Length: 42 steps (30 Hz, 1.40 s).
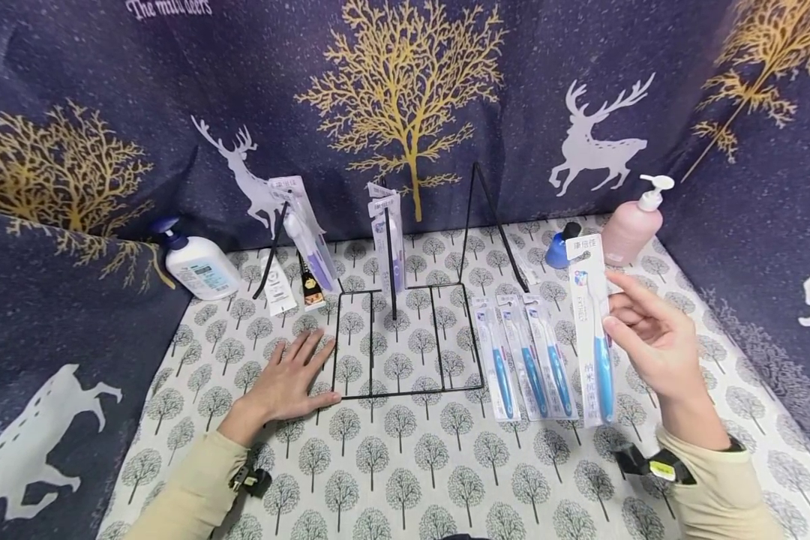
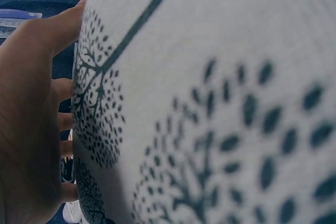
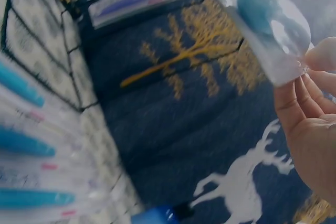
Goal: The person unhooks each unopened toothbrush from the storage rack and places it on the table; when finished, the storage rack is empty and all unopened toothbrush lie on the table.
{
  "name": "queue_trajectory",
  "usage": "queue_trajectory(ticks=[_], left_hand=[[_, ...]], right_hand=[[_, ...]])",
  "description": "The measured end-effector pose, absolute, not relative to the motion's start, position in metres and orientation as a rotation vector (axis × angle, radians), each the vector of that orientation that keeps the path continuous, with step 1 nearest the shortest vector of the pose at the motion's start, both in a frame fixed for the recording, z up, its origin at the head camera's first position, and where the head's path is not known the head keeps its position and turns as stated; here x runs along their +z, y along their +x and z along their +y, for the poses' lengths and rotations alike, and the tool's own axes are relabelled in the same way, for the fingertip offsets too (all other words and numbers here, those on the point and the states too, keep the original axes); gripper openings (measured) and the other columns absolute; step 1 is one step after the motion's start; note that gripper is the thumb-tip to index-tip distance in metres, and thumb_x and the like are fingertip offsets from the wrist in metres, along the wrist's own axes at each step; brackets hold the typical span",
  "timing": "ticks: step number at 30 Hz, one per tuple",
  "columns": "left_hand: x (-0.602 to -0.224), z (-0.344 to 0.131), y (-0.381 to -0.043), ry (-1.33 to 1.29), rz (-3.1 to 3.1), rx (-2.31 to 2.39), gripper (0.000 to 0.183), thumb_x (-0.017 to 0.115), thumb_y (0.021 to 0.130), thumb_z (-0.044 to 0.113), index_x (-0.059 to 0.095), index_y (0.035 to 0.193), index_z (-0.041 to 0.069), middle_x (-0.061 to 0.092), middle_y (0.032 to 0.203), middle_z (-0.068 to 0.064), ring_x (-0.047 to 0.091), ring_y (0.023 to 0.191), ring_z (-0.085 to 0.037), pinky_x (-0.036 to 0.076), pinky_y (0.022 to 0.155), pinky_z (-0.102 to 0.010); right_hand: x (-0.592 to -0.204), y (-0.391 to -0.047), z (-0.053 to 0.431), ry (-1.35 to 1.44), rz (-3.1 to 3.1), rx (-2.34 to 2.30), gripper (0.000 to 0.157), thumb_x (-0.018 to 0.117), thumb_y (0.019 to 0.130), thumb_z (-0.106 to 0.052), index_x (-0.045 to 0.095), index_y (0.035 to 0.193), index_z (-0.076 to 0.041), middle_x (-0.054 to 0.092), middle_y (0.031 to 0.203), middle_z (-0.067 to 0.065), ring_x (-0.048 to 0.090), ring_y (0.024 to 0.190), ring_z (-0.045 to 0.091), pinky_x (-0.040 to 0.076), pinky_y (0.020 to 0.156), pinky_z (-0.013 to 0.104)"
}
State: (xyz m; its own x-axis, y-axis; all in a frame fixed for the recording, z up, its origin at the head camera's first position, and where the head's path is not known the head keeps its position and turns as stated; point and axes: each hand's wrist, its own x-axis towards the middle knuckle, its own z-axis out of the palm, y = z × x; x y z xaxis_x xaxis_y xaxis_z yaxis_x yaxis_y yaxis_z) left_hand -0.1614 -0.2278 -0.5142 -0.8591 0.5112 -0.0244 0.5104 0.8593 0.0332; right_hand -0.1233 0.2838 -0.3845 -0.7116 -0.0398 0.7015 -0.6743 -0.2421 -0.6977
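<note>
My right hand [image 1: 661, 345] pinches the edge of a blue toothbrush in a clear and white pack [image 1: 586, 330], held upright at the right. In the right wrist view, thumb and fingertips grip the pack's border. Beside it, three similar blue toothbrush packs [image 1: 526, 360] lie in a row on the cloth. My left hand [image 1: 286, 382] rests palm down with fingers spread, its thumb at the near left corner of a black wire rack [image 1: 405, 393]. Purple toothbrush packs [image 1: 310, 240] stand at the rack's left prong, and more packs [image 1: 386, 232] at its middle prong.
A white pump bottle [image 1: 202, 266] stands at the back left, near a white tube [image 1: 278, 285] and a black tube [image 1: 312, 283]. At the back right are a pink pump bottle [image 1: 633, 229] and a blue bottle [image 1: 557, 251]. Dark patterned fabric [image 1: 256, 45] walls the back and sides.
</note>
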Motion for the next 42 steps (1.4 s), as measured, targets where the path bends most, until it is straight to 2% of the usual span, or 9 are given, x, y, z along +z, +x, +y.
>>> queue_trajectory(ticks=[9, 17, 26, 35, 42], left_hand=[[-0.515, -0.227, -0.161, 0.817, 2.998, 0.052, 0.094, 0.036, 0.075, 0.078, 0.016, 0.147, 0.021, 0.007, 0.155, -0.006, 0.011, 0.14, -0.034, 0.013, 0.106, -0.065], [-0.514, -0.228, -0.16, 0.819, 3.003, 0.046, 0.094, 0.036, 0.075, 0.079, 0.016, 0.147, 0.021, 0.007, 0.155, -0.006, 0.011, 0.14, -0.033, 0.013, 0.107, -0.064], [-0.513, -0.227, -0.161, 0.843, 3.009, 0.058, 0.094, 0.039, 0.076, 0.077, 0.018, 0.147, 0.019, 0.01, 0.154, -0.008, 0.014, 0.138, -0.036, 0.015, 0.105, -0.066], [-0.513, -0.227, -0.161, 0.818, 2.998, 0.022, 0.094, 0.035, 0.075, 0.079, 0.015, 0.147, 0.022, 0.006, 0.155, -0.006, 0.011, 0.14, -0.033, 0.013, 0.107, -0.064], [-0.513, -0.227, -0.161, 0.814, 2.996, 0.019, 0.095, 0.035, 0.075, 0.079, 0.014, 0.147, 0.021, 0.006, 0.155, -0.006, 0.011, 0.139, -0.034, 0.013, 0.106, -0.065]], right_hand=[[-0.418, -0.139, 0.309, 0.735, -1.741, 2.057, 0.05, 0.044, 0.074, 0.03, 0.036, 0.123, 0.025, 0.067, 0.09, 0.016, 0.065, 0.074, 0.017, 0.053, 0.064, 0.019], [-0.451, -0.153, 0.328, 0.502, -1.995, 2.041, 0.05, 0.048, 0.08, 0.022, 0.04, 0.129, 0.014, 0.064, 0.088, 0.006, 0.064, 0.074, 0.007, 0.053, 0.059, 0.015], [-0.479, -0.163, 0.339, 0.217, -2.369, 1.796, 0.049, 0.056, 0.084, 0.008, 0.045, 0.132, 0.003, 0.06, 0.086, -0.002, 0.061, 0.07, 0.001, 0.052, 0.059, 0.015], [-0.497, -0.172, 0.343, 0.083, -2.538, 1.738, 0.053, 0.058, 0.083, 0.006, 0.043, 0.134, 0.0, 0.058, 0.084, 0.001, 0.058, 0.063, 0.004, 0.051, 0.052, 0.021], [-0.503, -0.177, 0.343, 0.058, -2.674, 1.591, 0.052, 0.057, 0.085, 0.002, 0.042, 0.134, 0.001, 0.055, 0.083, 0.0, 0.055, 0.061, 0.001, 0.05, 0.051, 0.02]])
